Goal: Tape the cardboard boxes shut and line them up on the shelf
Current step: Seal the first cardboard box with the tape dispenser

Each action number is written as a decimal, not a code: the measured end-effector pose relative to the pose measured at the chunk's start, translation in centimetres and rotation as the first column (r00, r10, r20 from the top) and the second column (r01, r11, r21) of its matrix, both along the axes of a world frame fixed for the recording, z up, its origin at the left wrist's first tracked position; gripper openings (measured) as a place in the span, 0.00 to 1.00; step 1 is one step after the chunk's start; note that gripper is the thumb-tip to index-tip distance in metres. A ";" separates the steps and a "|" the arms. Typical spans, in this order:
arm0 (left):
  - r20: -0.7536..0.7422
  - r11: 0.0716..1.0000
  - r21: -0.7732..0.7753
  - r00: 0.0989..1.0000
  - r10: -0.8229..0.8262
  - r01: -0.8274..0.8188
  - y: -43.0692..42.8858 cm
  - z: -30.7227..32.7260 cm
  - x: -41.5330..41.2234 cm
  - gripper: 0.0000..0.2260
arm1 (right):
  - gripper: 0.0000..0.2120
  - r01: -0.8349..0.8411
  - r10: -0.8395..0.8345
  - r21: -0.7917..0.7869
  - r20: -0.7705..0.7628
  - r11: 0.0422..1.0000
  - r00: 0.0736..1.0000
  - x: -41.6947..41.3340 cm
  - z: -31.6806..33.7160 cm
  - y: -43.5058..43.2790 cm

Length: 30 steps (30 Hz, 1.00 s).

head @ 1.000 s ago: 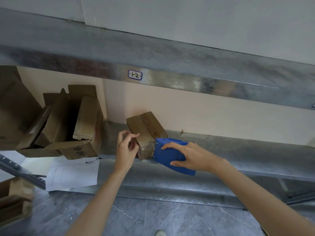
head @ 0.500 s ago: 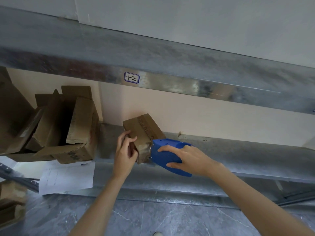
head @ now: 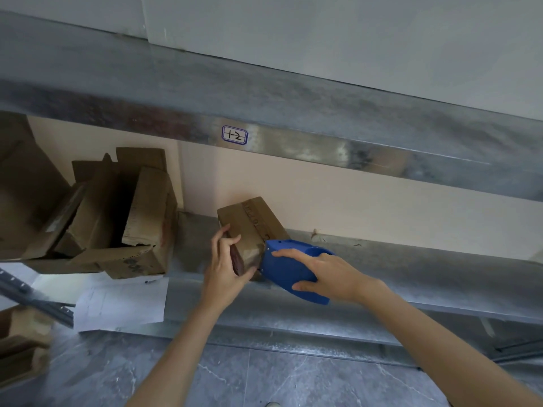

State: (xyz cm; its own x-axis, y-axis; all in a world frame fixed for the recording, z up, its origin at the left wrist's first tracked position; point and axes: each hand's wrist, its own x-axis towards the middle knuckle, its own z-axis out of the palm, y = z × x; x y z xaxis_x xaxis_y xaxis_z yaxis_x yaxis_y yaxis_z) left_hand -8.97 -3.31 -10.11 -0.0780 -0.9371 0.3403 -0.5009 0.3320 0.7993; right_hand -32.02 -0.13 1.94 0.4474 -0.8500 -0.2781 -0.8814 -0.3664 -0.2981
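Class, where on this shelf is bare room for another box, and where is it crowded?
Free: shelf right of the blue tape dispenser; a narrow gap between open boxes and small box. Crowded: left end.

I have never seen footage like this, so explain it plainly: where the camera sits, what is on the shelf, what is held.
No machine here: a person works with bare hands, and the camera sits on their head, looking forward and down. The left hand grips the near end of a small cardboard box on the metal shelf. The right hand holds a blue tape dispenser against that end. Further left stand open cardboard boxes, beside a sheet of paper. A label reading 1-2 is stuck higher up.
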 end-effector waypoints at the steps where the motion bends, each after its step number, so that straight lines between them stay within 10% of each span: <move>1: 0.000 1.000 -0.008 1.000 0.012 -0.012 0.0 0.1 -0.1 0.32 | 0.31 -0.002 0.002 -0.012 -0.013 1.000 1.000 0.1 0.2 0.0; 30: 0.103 0.989 0.077 0.985 -0.137 0.130 -1.0 1.3 2.8 0.29 | 0.26 -0.266 0.251 -0.171 -0.104 0.949 0.962 -1.4 1.8 -1.3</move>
